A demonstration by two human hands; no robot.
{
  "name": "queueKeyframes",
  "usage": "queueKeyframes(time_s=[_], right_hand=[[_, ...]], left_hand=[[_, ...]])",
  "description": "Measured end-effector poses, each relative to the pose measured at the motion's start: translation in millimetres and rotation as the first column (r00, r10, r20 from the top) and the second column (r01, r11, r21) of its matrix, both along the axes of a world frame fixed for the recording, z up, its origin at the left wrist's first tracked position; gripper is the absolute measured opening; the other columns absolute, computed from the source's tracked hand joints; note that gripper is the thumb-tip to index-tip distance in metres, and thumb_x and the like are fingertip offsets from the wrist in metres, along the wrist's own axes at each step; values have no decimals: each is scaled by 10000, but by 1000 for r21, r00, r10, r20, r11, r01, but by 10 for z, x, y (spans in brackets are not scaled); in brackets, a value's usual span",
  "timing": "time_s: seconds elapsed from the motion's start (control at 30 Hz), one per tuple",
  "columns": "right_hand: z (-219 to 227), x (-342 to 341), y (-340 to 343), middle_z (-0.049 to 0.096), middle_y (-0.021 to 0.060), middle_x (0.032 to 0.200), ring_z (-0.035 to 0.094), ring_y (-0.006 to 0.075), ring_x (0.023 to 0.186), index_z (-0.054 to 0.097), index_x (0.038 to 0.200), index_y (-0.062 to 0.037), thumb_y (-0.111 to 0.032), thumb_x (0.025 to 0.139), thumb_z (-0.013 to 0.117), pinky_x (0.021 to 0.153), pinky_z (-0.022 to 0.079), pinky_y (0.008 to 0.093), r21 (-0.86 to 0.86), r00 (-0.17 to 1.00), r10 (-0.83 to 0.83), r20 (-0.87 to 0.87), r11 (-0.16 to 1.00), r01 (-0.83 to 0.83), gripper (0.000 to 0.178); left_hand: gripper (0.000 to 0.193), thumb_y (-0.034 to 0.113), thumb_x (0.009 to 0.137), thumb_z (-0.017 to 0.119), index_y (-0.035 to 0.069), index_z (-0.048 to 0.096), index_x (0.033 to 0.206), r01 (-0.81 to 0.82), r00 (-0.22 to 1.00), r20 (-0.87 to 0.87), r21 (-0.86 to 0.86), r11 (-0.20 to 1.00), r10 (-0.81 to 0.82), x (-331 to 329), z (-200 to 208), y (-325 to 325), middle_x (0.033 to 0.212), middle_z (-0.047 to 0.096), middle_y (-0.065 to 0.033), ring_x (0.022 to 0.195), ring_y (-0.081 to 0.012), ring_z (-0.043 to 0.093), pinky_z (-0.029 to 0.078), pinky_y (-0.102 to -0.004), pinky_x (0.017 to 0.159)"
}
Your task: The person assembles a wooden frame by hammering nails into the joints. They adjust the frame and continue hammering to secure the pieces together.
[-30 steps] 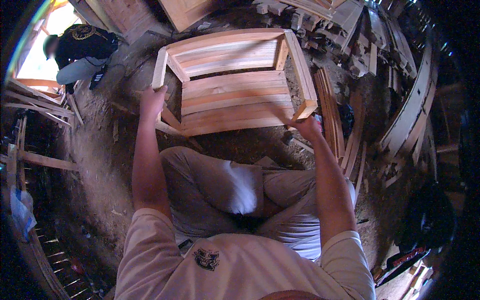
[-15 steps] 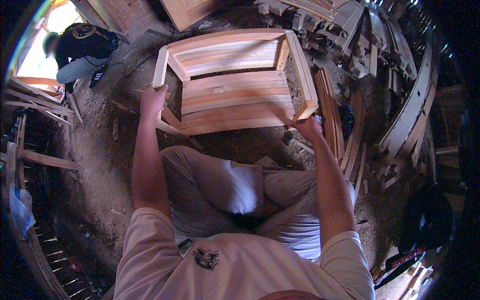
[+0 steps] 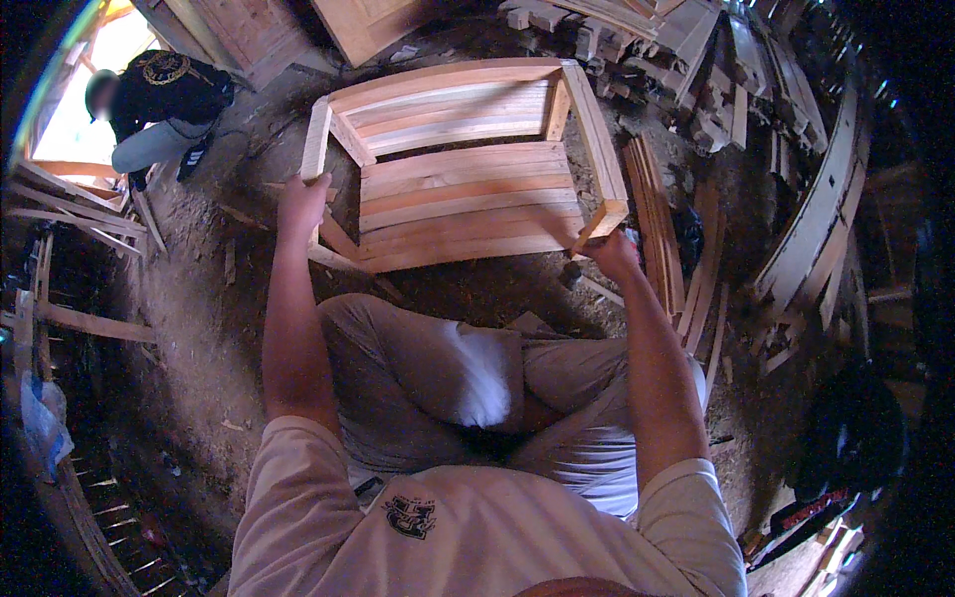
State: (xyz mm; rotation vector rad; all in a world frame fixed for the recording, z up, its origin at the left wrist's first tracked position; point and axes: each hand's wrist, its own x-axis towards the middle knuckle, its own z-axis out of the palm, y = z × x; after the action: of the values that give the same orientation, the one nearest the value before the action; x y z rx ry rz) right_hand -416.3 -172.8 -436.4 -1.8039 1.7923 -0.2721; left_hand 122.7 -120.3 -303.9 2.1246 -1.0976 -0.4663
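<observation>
In front of me stands a pale wooden bench (image 3: 468,204) with a slatted seat, a slatted back and an armrest on each side. My left hand (image 3: 301,202) is closed round the front end of the left armrest (image 3: 316,139), thumb on top. At the front of the right armrest (image 3: 599,149), my right hand (image 3: 615,254) grips the corner from below, its fingers partly hidden by the wood. Both arms reach forward over my bent legs.
A person (image 3: 169,109) in a dark jacket crouches at the far left. Stacked timber offcuts (image 3: 676,60) lie at the back right. Long boards (image 3: 657,229) lie right of the bench, and a curved plank (image 3: 826,219) farther right. A wooden panel (image 3: 373,25) stands at the back.
Both hands keep their hold on the armrests. The bench appears slightly farther left in view; otherwise little differs.
</observation>
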Motion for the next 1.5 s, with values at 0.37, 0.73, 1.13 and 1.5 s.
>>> queueKeyframes(time_s=[0.37, 0.73, 1.13, 1.5], right_hand=[[216, 83, 100, 752, 81, 1110, 702, 269, 1083, 755, 1144, -189, -381, 698, 903, 935, 540, 431, -47, 999, -26, 42, 999, 28, 507], [-446, -220, -108, 754, 122, 1073, 718, 289, 1024, 751, 1133, -134, -348, 721, 879, 890, 562, 418, -228, 999, 43, 22, 973, -37, 482], [-451, -1068, -67, 708, 150, 1164, 677, 259, 961, 608, 1345, -120, -257, 740, 863, 801, 572, 410, 139, 988, 28, 152, 989, -49, 670], [-519, -3177, 1440, 726, 114, 1013, 676, 222, 920, 629, 1282, -32, -177, 888, 719, 854, 550, 362, 41, 319, -225, 921, 868, 494, 429]], left_hand=[[479, 348, 915, 688, -92, 610, 1087, -3, 999, 39, 32, 999, 2, -45, 65, 33, 773, 686, -183, 540, -270, 658, 524, -389, 523], [461, 369, 926, 685, -68, 646, 1066, 26, 999, 45, -4, 1000, -25, 34, -71, -106, 765, 676, -158, 545, -256, 643, 512, -379, 500], [399, 346, 932, 686, -33, 638, 1048, 66, 993, -102, -14, 998, -68, 258, -296, -182, 708, 598, -54, 486, -157, 543, 413, -327, 419], [491, 370, 885, 687, -78, 616, 1075, 88, 994, 55, 142, 986, -97, 115, -296, -318, 832, 633, -147, 617, -243, 620, 469, -365, 459]])
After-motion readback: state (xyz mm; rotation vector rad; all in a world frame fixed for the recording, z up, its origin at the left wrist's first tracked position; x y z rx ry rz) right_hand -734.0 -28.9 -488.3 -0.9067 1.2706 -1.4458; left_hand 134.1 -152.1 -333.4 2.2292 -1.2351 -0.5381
